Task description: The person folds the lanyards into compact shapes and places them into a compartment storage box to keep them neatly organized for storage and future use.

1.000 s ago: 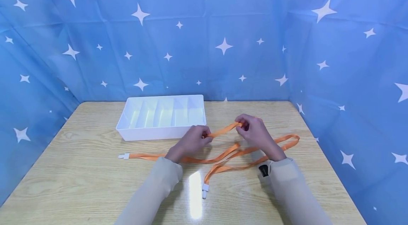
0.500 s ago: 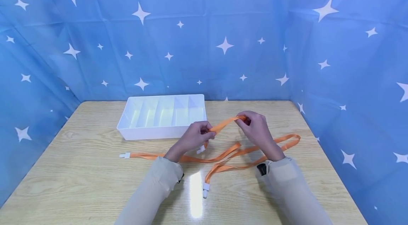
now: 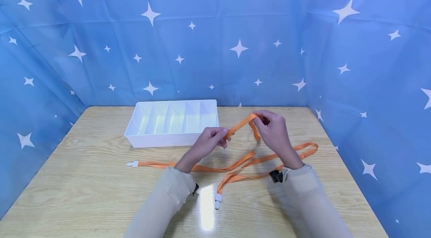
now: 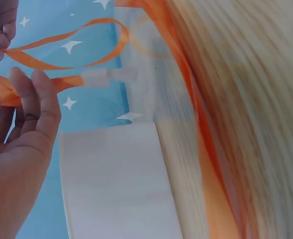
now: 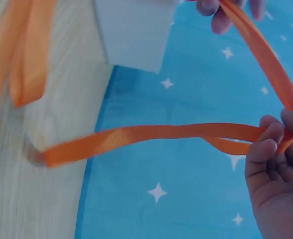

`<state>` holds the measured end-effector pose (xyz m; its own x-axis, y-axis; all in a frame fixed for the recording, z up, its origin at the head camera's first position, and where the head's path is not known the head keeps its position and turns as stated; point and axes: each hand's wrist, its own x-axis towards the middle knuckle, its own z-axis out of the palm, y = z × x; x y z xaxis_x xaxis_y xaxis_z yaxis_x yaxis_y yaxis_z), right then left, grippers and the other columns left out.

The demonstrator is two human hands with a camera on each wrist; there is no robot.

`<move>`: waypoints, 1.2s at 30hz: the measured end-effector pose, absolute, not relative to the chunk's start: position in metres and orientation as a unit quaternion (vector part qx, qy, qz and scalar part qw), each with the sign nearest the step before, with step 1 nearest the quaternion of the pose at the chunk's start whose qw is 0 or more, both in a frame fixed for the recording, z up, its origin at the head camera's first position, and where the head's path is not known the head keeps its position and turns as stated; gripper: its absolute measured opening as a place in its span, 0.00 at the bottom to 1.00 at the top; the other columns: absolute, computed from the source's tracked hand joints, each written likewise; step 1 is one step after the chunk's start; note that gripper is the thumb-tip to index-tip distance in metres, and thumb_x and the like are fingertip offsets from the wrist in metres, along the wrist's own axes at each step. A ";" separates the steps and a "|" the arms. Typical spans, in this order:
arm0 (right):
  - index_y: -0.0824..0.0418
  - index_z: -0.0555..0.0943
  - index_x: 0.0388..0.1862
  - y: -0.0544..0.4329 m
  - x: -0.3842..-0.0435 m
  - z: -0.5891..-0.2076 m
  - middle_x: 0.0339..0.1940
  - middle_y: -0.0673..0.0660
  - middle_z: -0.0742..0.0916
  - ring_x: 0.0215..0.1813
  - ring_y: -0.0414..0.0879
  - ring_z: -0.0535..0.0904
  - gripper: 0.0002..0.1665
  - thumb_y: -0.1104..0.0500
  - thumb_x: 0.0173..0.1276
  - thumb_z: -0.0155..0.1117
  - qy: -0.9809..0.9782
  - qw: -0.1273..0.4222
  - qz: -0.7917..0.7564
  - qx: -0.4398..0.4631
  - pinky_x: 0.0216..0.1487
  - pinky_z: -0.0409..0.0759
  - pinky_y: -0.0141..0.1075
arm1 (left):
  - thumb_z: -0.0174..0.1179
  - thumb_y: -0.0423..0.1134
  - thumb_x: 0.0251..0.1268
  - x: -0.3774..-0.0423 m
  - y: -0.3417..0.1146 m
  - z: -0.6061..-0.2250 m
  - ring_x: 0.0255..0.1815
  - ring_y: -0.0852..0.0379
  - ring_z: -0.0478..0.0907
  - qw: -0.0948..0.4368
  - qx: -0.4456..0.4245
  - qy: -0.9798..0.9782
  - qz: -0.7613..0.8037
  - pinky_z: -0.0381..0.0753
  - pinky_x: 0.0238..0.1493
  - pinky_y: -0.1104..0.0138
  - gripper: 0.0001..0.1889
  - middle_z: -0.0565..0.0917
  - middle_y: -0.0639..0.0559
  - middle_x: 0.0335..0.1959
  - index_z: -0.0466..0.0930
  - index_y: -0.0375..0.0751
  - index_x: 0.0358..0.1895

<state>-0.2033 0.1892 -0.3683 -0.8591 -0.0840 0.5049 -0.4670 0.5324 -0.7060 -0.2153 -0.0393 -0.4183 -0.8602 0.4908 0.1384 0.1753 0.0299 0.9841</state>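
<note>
An orange lanyard point(image 3: 241, 123) is stretched between both hands above the table. My left hand point(image 3: 208, 143) pinches it near one end, and the white clip point(image 4: 96, 78) sticks out past the fingers in the left wrist view. Higher up, my right hand point(image 3: 274, 131) pinches the strap between thumb and fingers, and a loop hangs from it. Below the hands lie two more orange lanyards: one strap point(image 3: 212, 169) runs left to a white clip point(image 3: 133, 164), the other strap point(image 3: 304, 150) curves at the right and has its clip point(image 3: 218, 200) toward the front.
A white box point(image 3: 172, 140) with several compartments stands at the back of the wooden table point(image 3: 84, 185), left of the hands. Blue curtain point(image 3: 188, 43) with white stars hangs behind and at both sides. Black straps show at both cuffs.
Both hands have risen, the right one more, lifting the lanyard off the table area. A loop of it now dangles below the right hand. The other two lanyards lie unchanged.
</note>
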 end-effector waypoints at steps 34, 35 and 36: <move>0.63 0.88 0.47 0.176 -0.197 -0.336 0.27 0.62 0.84 0.26 0.49 0.75 0.13 0.62 0.77 0.57 -0.789 0.150 0.560 0.202 0.24 0.73 0.31 | 0.58 0.30 0.72 -0.197 -0.014 -0.415 0.28 0.41 0.77 0.042 0.312 0.677 0.665 0.82 0.33 0.61 0.09 0.81 0.33 0.32 0.84 0.28 0.46; 0.63 0.88 0.48 0.176 -0.197 -0.336 0.28 0.62 0.84 0.26 0.50 0.75 0.13 0.62 0.77 0.57 -0.791 0.152 0.557 0.200 0.24 0.73 0.31 | 0.58 0.31 0.72 -0.197 -0.014 -0.415 0.28 0.42 0.78 0.045 0.312 0.677 0.665 0.82 0.34 0.63 0.09 0.82 0.34 0.32 0.84 0.28 0.46; 0.62 0.88 0.48 0.175 -0.197 -0.335 0.28 0.61 0.83 0.27 0.50 0.75 0.13 0.62 0.76 0.57 -0.793 0.154 0.555 0.198 0.24 0.73 0.31 | 0.58 0.31 0.72 -0.196 -0.013 -0.415 0.29 0.43 0.78 0.048 0.310 0.678 0.664 0.83 0.34 0.63 0.10 0.82 0.34 0.32 0.84 0.28 0.47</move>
<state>-0.1973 0.1752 -0.3349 -0.8738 -0.1436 0.4646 -0.4856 0.3060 -0.8188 -0.1958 -0.0131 -0.4149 -0.8028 0.4851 0.3467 0.3567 -0.0752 0.9312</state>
